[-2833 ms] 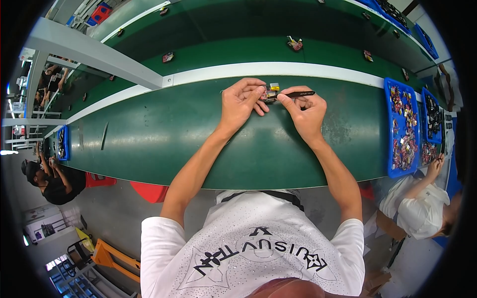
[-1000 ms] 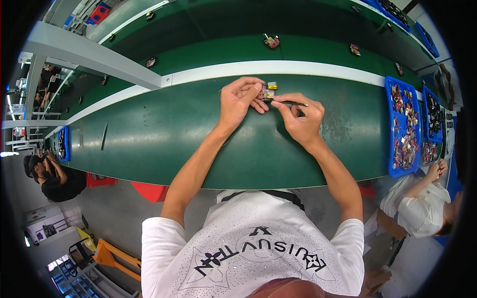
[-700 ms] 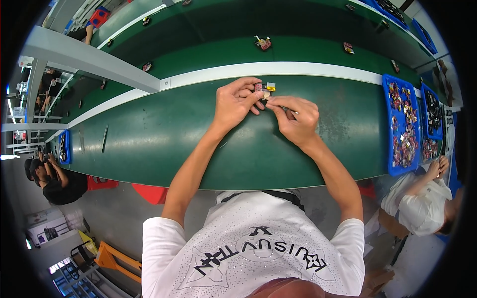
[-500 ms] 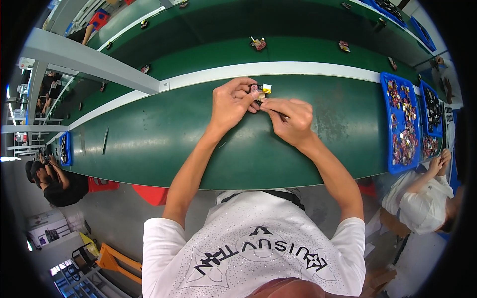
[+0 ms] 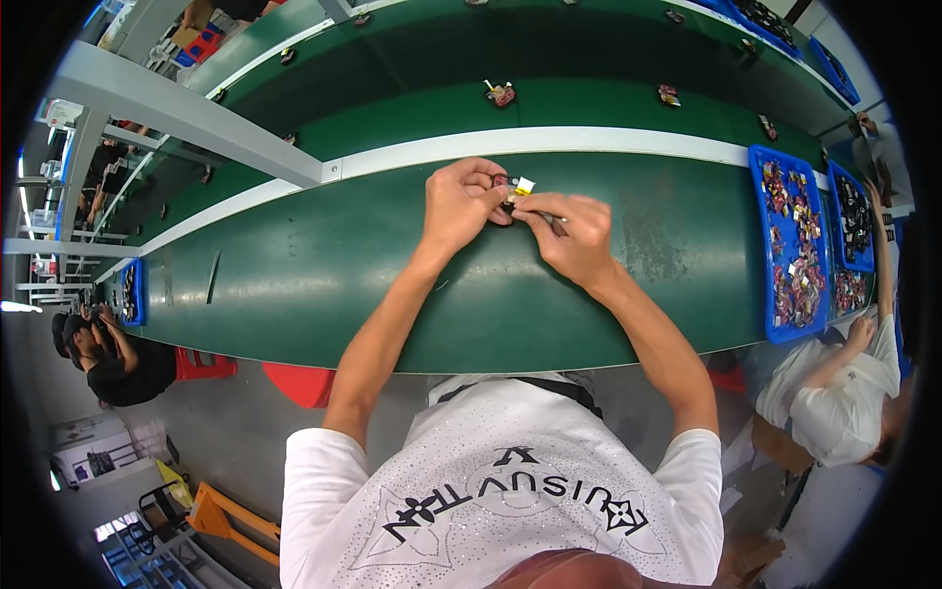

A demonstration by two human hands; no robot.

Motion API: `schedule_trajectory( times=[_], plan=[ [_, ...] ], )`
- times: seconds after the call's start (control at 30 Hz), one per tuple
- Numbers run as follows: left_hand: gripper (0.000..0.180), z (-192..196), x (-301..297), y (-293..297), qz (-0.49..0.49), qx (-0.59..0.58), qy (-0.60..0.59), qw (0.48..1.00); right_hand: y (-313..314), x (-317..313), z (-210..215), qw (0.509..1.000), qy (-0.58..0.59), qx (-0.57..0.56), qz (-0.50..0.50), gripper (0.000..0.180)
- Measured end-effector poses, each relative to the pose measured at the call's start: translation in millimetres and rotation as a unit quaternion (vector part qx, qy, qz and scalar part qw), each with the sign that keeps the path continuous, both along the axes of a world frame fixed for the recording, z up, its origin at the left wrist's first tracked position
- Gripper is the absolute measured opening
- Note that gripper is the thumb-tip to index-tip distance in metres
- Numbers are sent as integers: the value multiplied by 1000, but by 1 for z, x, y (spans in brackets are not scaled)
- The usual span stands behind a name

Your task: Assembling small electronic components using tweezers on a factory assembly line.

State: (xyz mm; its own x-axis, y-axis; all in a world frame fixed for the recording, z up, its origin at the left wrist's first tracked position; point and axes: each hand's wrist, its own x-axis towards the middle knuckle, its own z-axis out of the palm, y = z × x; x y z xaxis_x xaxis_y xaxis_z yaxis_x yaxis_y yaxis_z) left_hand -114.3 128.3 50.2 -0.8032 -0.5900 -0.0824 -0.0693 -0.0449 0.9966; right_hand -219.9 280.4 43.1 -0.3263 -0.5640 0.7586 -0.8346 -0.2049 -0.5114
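Note:
Over the green worktable [image 5: 392, 304], my left hand [image 5: 456, 206] closes its fingers and thumb round a small dark assembly [image 5: 502, 183] with reddish parts. A yellow and white tab [image 5: 524, 186] sticks out of its right side. My right hand [image 5: 579, 236] meets it from the right, finger and thumb pinched at the assembly's lower edge. A thin, slender tool [image 5: 560, 220] shows between the right fingers; its tip is hidden and its kind cannot be made out. Both hands touch or nearly touch at the assembly.
Beyond a white rail [image 5: 549, 139], a green conveyor belt [image 5: 412, 93] carries spaced small assemblies [image 5: 499, 93]. At right stand a blue tray [image 5: 759, 245] of reddish parts and another blue tray [image 5: 840, 179] of black parts. A grey post [image 5: 196, 108] slants in at left. Co-workers sit at both sides.
The assemblies on the belt have shifted a little to the left. My hands stay in place with small finger movements. The co-worker at right has stretched an arm toward the black parts.

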Motion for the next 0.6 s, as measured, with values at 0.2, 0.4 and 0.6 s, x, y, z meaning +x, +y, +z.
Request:
schedule_trajectory(
  times=[0.2,0.4,0.6],
  plan=[
    [14,-18,-28,-91,132,-60,13,989,5,-10,5,995,-78,-20,-55,14],
    [23,-48,-32,-176,261,-449,-145,842,5,-7,9,997,-67,-18,-39,15],
    [26,-25,-54,-98,207,-465,-88,856,7,-11,4,997,-61,-8,-53,16]
  ],
)
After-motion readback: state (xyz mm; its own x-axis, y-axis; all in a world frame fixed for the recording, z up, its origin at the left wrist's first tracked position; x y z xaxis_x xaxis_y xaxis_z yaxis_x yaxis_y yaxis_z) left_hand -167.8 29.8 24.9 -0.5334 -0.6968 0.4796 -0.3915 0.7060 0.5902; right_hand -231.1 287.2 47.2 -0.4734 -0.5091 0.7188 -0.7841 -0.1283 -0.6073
